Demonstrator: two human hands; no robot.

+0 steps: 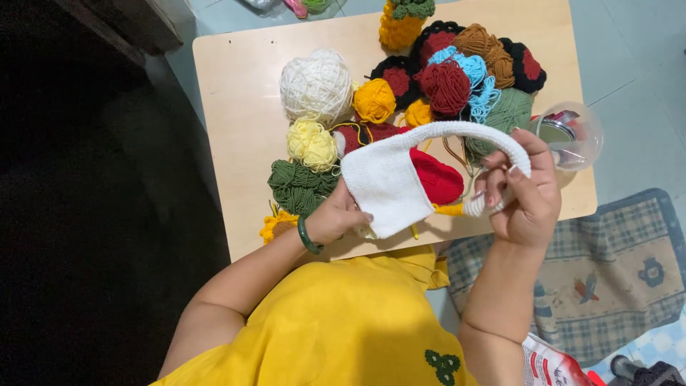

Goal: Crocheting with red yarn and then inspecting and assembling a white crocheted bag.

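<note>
The white crocheted bag hangs between both hands above the surface. The left hand pinches its lower edge; the right hand is closed around the handle, which arches leftward from it to the bag body.
</note>
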